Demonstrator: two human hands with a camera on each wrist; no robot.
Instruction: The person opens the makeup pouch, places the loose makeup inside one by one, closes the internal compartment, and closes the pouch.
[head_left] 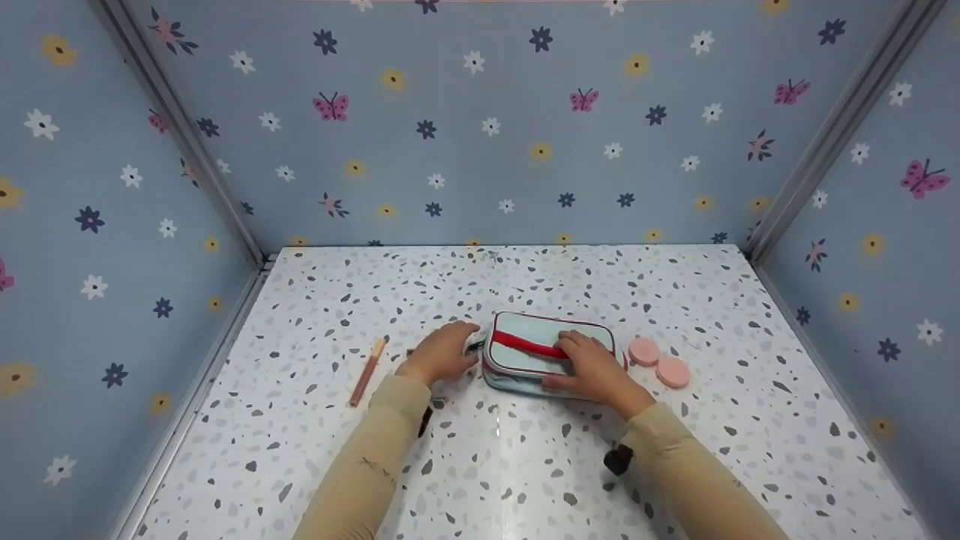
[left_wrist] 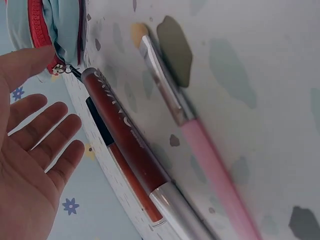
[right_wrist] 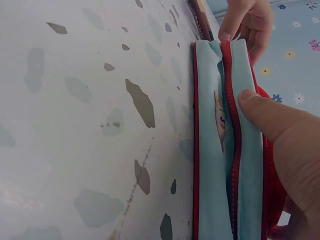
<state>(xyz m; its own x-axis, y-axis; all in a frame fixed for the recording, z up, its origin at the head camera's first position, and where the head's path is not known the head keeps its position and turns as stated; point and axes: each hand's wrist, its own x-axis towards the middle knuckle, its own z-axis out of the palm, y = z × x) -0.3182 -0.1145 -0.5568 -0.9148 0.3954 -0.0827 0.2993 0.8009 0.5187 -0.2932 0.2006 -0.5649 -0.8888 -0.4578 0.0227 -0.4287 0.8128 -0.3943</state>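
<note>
White worktop (head_left: 517,487), flecked with grey and dark chips. Just right of its middle sits a pale-blue pouch (head_left: 529,360) with red trim. Between the pouch and the right edge lie two pink discs (head_left: 643,351), next to each other. A slim brownish tube (head_left: 365,376) with a pale end lies towards the left edge. By the pouch's left end lie a pink-handled brush (left_wrist: 195,137), a dark-red tube (left_wrist: 129,135) and a black-capped tube (left_wrist: 129,170).
</note>
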